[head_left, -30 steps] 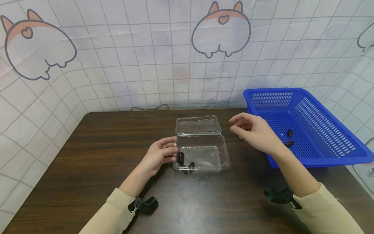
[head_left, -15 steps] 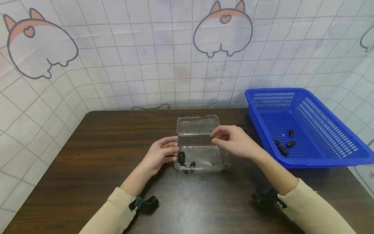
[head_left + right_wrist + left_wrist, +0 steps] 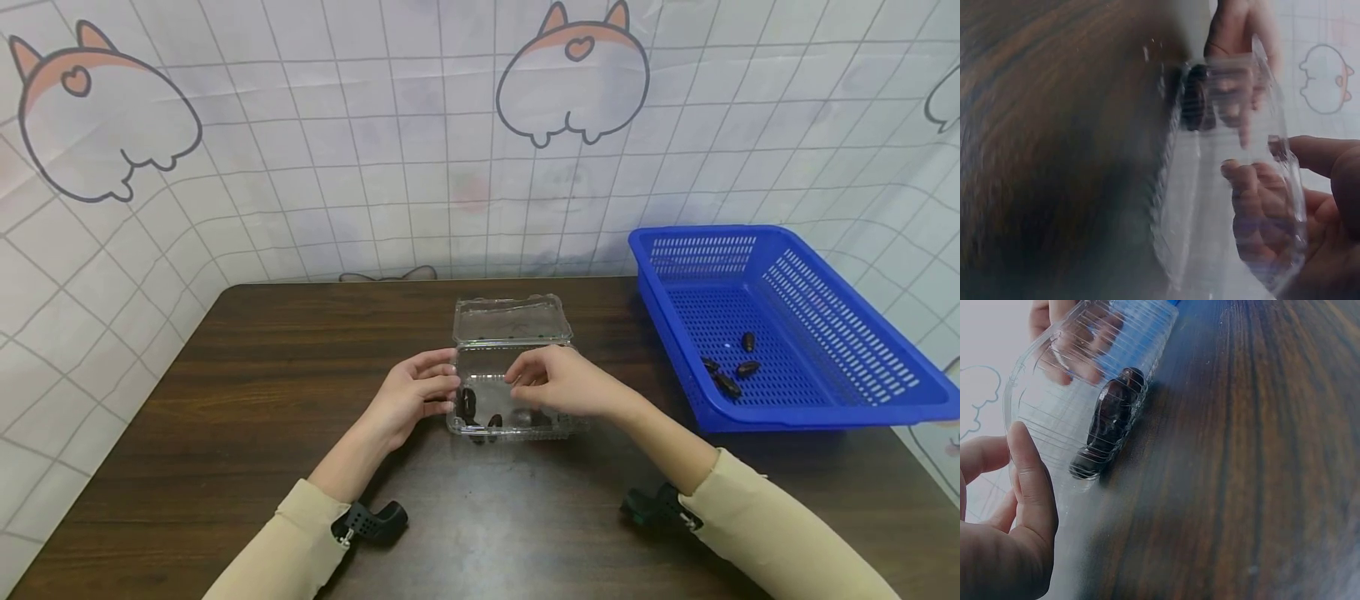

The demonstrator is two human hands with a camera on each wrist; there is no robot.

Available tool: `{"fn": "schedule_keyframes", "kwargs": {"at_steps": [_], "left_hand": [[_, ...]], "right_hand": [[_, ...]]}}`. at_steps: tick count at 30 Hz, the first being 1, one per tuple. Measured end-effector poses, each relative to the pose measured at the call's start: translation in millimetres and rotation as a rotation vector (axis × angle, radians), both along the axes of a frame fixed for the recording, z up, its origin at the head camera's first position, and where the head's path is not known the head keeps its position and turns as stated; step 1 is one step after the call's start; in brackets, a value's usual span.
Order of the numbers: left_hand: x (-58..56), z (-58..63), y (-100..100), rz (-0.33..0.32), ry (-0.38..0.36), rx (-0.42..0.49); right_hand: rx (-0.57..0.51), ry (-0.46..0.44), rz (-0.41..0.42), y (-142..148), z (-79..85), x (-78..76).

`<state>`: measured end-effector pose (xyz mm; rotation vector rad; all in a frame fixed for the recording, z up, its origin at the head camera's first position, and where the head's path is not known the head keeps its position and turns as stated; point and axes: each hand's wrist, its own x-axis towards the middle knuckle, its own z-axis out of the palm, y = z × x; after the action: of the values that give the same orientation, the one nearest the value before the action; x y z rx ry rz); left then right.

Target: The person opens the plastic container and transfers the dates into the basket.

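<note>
A clear plastic clamshell box (image 3: 487, 433) stands on the table with its lid (image 3: 512, 321) raised at the back. Glossy dark brown oval pieces that look like dates (image 3: 467, 403) lie at its left front. My left hand (image 3: 412, 392) touches the box's left wall with relaxed fingers and thumb, also visible in the left wrist view. My right hand (image 3: 558, 381) is over the box, fingers bent and pointing left. In the right wrist view its thumb (image 3: 1319, 154) and fingers stand apart. A blurred dark patch (image 3: 536, 417) shows below the hand inside the box.
A blue plastic basket (image 3: 675, 358) with slotted walls stands at the right, holding several of the dark oval pieces (image 3: 727, 385). Under it all is a dark wood-grain table (image 3: 300, 417). A white grid-patterned cloth (image 3: 337, 167) hangs behind.
My right hand has moved left from beside the basket and down over the clear box. A dark patch now shows inside the box beneath it. My left hand stays at the box's side.
</note>
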<state>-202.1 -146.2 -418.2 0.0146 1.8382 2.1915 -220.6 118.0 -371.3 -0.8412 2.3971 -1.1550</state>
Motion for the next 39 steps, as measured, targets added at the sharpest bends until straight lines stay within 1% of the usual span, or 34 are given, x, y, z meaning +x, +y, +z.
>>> {"fn": "schedule_keyframes", "kwargs": {"at_steps": [3, 10, 16, 22, 27, 34, 39], "left_hand": [[-0.2, -0.2, 0.2, 0.003, -0.002, 0.005], [-0.1, -0.1, 0.5, 0.003, -0.005, 0.013], [0.0, 0.0, 0.9, 0.004, -0.004, 0.006], [-0.4, -1.4, 0.5, 0.005, -0.002, -0.003], [-0.6, -1.1, 0.4, 0.002, 0.005, -0.009], [-0.5, -1.8, 0.4, -0.002, 0.005, -0.013], [-0.2, -1.8, 0.5, 0.002, 0.006, -0.011]], "right_hand": [[-0.001, -0.024, 0.027, -5.8, -4.0, -0.9], [0.032, -0.041, 0.052, -16.7, -11.0, -0.5], [0.057, -0.033, 0.088, -21.0, -13.9, 0.9], [0.059, -0.049, 0.096, -21.6, -17.6, -1.4], [0.051, -0.038, 0.120, -21.5, -18.2, -2.2], [0.070, 0.004, 0.148, -22.3, -19.2, -3.0], [0.084, -0.005, 0.147, -22.9, -17.4, -1.2]]}}
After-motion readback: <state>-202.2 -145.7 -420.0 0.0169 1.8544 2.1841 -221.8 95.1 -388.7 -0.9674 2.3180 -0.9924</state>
